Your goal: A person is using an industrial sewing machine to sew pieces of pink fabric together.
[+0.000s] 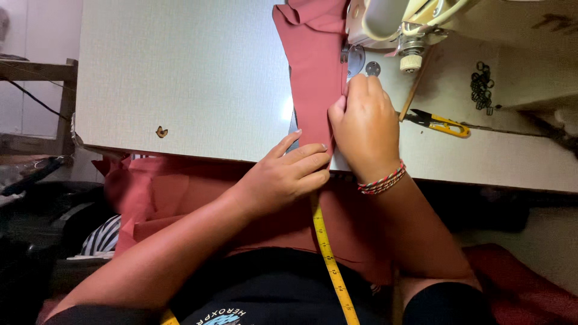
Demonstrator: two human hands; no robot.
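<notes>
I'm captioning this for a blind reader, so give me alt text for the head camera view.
Two hands press a strip of red fabric flat on a sewing machine table, the left hand at the table's edge and the right hand just before the machine. A yellow tape measure hangs below, and yellow snips lie to the right.

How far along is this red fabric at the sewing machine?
Done: some red fabric already lies past the sewing machine. In hand: the left hand and right hand press the strip flat at the table edge. Left: much fabric hangs unfed in the lap; the yellow snips lie unused.
</notes>
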